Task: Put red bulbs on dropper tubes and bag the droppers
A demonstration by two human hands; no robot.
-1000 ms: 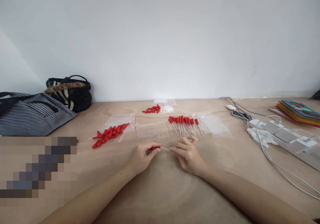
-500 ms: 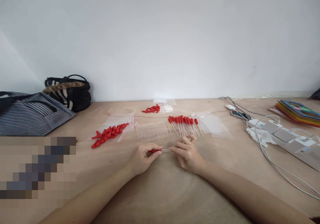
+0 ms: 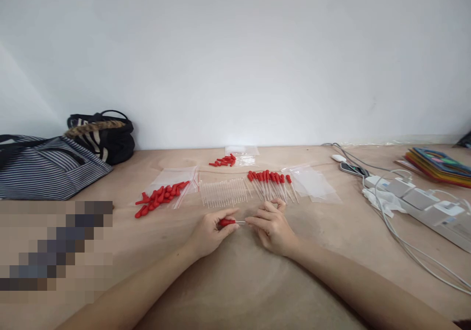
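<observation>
Left hand point(image 3: 206, 234) pinches a red bulb point(image 3: 227, 222), thumb and fingers closed; right hand point(image 3: 273, 231) pinches the clear tube point(image 3: 240, 222) in line with it. Both low center of frame, hands close, not touching. Can't tell how far the tube sits in the bulb; fingers cover much of it. Bulb looks like soft, grippy rubber, light; hold by the neck. Tube likely stiff, slick, maybe brittle: grip near the joint, push straight, no bending. Glossy loose bulbs point(image 3: 160, 198) center left, thin tube row point(image 3: 224, 193) mid-frame, capped tubes point(image 3: 270, 179) right of it, on smooth wood-tone counter point(image 3: 235, 291).
</observation>
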